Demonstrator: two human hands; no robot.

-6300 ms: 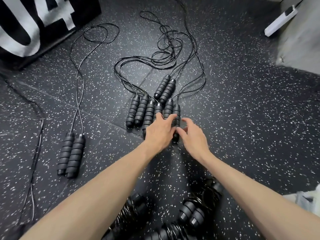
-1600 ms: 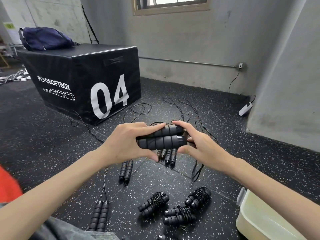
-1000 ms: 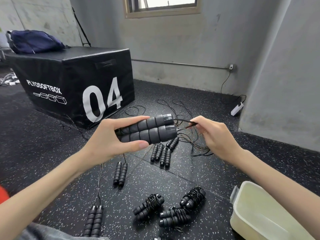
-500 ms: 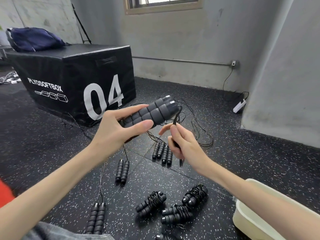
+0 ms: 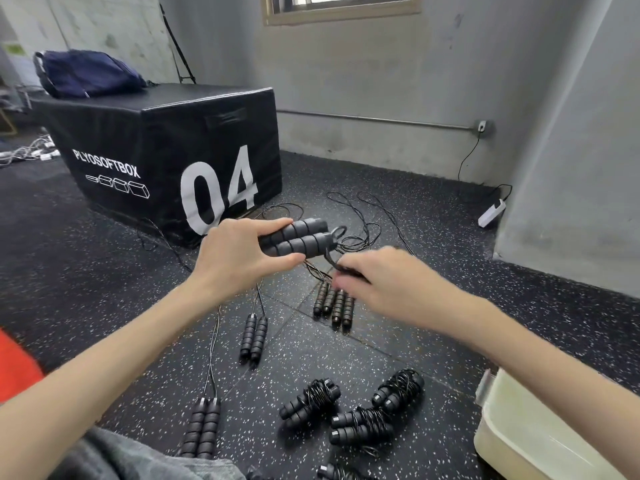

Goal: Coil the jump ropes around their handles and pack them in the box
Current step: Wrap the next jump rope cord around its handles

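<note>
My left hand (image 5: 239,258) grips a pair of black ribbed jump rope handles (image 5: 298,237), held side by side above the floor. My right hand (image 5: 377,282), blurred, pinches the thin black rope (image 5: 330,259) just below the handles' ends. Three coiled ropes (image 5: 349,407) lie on the floor in front of me. Uncoiled handle pairs lie at the centre (image 5: 334,304), the centre left (image 5: 254,337) and the lower left (image 5: 202,426), their ropes trailing away. The pale plastic box (image 5: 519,441) stands open at the lower right.
A black plyo box (image 5: 166,154) marked 04 stands at the back left with a blue bag (image 5: 86,74) on top. Loose rope loops (image 5: 360,216) spread over the speckled floor behind my hands. A white power strip (image 5: 490,213) lies by the grey wall.
My left hand has brought the handle pair from tilted to nearly level. My right hand has swung the rope from below the handles up and to the right, close under their ends.
</note>
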